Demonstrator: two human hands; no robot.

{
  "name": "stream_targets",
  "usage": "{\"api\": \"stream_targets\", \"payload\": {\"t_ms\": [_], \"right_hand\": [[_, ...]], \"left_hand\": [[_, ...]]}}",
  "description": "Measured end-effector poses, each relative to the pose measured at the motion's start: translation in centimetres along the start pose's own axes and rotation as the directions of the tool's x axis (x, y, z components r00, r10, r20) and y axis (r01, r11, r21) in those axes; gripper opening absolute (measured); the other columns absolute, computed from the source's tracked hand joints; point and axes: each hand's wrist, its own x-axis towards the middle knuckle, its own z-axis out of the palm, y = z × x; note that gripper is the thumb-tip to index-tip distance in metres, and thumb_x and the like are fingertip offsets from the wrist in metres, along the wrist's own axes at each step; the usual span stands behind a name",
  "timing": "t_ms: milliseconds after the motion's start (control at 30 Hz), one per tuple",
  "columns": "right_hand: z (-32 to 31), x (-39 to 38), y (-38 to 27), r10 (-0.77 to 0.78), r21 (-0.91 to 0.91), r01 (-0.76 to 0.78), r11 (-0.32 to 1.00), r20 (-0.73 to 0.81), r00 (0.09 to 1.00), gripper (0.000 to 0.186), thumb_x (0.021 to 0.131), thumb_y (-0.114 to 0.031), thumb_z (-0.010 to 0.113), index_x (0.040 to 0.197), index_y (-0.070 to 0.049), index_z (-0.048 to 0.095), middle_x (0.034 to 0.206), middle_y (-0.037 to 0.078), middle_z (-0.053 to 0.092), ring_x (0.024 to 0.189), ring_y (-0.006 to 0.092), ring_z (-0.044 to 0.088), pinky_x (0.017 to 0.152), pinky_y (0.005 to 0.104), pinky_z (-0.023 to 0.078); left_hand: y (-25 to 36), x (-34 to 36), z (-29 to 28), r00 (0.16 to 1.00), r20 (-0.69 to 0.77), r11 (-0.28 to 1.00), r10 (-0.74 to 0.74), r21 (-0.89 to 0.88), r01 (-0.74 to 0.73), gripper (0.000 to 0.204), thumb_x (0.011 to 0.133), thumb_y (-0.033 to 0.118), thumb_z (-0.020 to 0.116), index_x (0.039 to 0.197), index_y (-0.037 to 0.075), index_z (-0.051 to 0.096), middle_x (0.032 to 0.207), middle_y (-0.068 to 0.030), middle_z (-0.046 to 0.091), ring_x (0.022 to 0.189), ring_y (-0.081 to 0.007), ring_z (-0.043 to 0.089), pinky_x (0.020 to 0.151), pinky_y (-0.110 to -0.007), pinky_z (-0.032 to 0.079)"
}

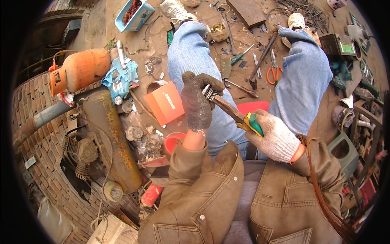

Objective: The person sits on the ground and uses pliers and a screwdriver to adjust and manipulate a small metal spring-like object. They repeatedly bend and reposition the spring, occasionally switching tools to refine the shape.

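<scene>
My left hand (196,103), in a dark, dirty work glove, is closed around the far end of a long brown bar-like piece (228,107). A ribbed metal coil-like part (209,93) shows at that end, beside the glove's fingers. My right hand (274,136), in a whitish knit glove, is closed at the near end, around a green and yellow grip (253,123). Whether grip and bar are one tool I cannot tell. Both hands are above my lap, between my jeans-clad legs (191,53).
Left lie an orange gas cylinder (87,69), a rusty tank (111,138), a blue plastic bag (121,77) and an orange box (164,103). Ahead are orange-handled scissors (274,71), a green screwdriver (240,55) and a blue tub (136,18). Scrap and a grey-green plastic frame (345,152) are right.
</scene>
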Motion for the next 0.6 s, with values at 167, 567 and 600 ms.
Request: {"api": "stream_targets", "payload": {"t_ms": [167, 567, 600], "right_hand": [[-0.8, -0.3, -0.4, 0.023, 0.002, -0.023, 1.0, 0.036, 0.999, 0.023, 0.082, -0.017, 0.067, 0.089, 0.002, 0.056, 0.087, 0.023, 0.056, 0.082, 0.0437, 0.059, 0.072, 0.0461, 0.047], [-2.2, -0.5, -1.3, 0.114, -0.006, -0.115, 0.993, 0.182, 0.977, 0.025, 0.086, -0.02, 0.066, 0.099, 0.001, 0.06, 0.085, 0.026, 0.062, 0.081, 0.044, 0.062, 0.07, 0.0457, 0.049], [-2.2, -0.5, -1.3, 0.102, -0.014, -0.102, 0.995, 0.197, 0.975, 0.026, 0.086, -0.02, 0.066, 0.102, 0.0, 0.061, 0.086, 0.026, 0.062, 0.082, 0.044, 0.062, 0.071, 0.0456, 0.049]], "left_hand": [[-0.1, -0.1, -0.6, 0.931, 0.204, 0.865, 0.304, 0.35, -0.36, 0.078, 0.098, 0.069, 0.029, 0.073, 0.005, 0.066, 0.064, -0.0048, 0.062, 0.059, -0.011, 0.057, 0.05, -0.024, 0.039], [-0.3, 0.8, -2.2, 0.836, 0.479, 0.858, 0.267, 0.278, -0.433, 0.075, 0.099, 0.065, 0.036, 0.071, -0.001, 0.06, 0.069, -0.0075, 0.059, 0.066, -0.0164, 0.054, 0.061, -0.03, 0.041], [-0.2, 0.8, -2.3, 0.835, 0.483, 0.855, 0.261, 0.286, -0.433, 0.076, 0.099, 0.066, 0.036, 0.071, -0.001, 0.06, 0.069, -0.0077, 0.059, 0.065, -0.0166, 0.054, 0.06, -0.031, 0.041]]}}
